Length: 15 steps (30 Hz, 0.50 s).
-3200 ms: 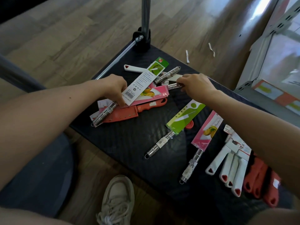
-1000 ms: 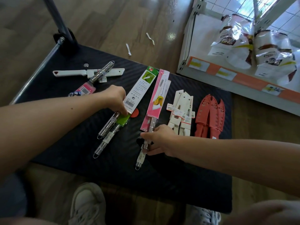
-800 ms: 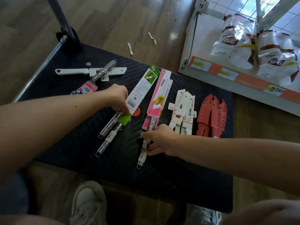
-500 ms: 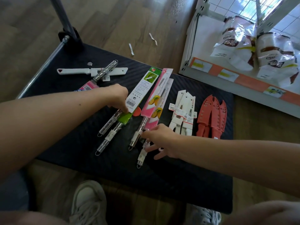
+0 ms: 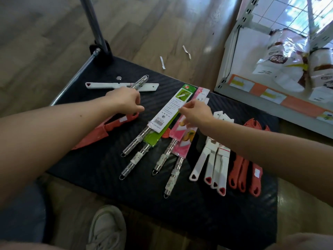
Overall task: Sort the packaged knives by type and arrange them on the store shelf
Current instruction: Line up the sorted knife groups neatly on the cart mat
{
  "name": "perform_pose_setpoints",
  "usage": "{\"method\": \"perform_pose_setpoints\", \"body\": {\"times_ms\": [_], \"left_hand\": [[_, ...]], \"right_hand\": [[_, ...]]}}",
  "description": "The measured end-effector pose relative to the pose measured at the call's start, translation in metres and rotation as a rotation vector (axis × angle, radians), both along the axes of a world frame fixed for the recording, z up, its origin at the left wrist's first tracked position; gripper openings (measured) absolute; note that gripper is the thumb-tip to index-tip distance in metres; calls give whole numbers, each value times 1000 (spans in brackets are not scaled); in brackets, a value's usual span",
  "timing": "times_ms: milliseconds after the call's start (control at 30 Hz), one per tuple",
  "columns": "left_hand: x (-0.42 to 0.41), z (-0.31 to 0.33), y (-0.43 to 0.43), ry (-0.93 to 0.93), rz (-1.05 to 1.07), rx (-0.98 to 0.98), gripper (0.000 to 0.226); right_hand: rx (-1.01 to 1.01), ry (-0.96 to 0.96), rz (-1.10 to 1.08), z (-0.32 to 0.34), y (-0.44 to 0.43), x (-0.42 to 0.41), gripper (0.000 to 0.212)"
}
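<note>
Sorted knives lie in rows on the black cart deck [image 5: 198, 213]: two steel-handled knives in green packs [image 5: 165, 112], two in pink packs [image 5: 182, 139], several white-handled knives [image 5: 212, 159] and red knives [image 5: 241, 174]. At the back left lie a loose red knife [image 5: 100, 132], a white knife [image 5: 115, 85] and a steel-handled knife [image 5: 141, 82] across it. My left hand [image 5: 126, 100] hovers there with loosely bent fingers over the red knife's handle; I see nothing in its grip. My right hand [image 5: 196, 112] reaches left, fingertips at the green pack's right edge, over the pink packs.
A white store shelf [image 5: 270, 94] with orange price strips stands at the right and holds bagged goods [image 5: 288, 65]. The cart's handle post [image 5: 93, 24] rises at the back left. Paper scraps [image 5: 162, 62] lie on the wooden floor. My shoe [image 5: 108, 230] is below the deck's near edge.
My right hand has left the pink knives' handles and moved up to the packs. My left hand has left the green knives and moved back left over the loose knives.
</note>
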<state>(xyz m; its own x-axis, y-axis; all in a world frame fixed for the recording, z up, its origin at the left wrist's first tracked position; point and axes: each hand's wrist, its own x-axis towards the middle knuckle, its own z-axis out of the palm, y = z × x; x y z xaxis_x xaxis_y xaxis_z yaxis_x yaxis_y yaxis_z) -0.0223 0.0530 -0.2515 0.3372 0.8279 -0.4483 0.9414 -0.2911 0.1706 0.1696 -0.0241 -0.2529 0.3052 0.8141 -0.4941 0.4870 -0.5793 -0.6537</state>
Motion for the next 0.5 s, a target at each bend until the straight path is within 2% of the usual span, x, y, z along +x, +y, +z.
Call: {"method": "perform_pose_setpoints", "body": {"times_ms": [167,300,400,500], "left_hand": [[-35,3,16,-17,144,70,24],[-53,-4,29,-1,207,42,37],[-60,-8,36,-16,203,8,49],[-62,-13,38,-84,177,9,50]], "right_hand": [[191,-203,238,-7,45,-8,25],[294,-408,542,-13,78,-30,23],[331,-416,754,-23,91,-52,23],[344,-397,1050,-31,88,-73,36]]}}
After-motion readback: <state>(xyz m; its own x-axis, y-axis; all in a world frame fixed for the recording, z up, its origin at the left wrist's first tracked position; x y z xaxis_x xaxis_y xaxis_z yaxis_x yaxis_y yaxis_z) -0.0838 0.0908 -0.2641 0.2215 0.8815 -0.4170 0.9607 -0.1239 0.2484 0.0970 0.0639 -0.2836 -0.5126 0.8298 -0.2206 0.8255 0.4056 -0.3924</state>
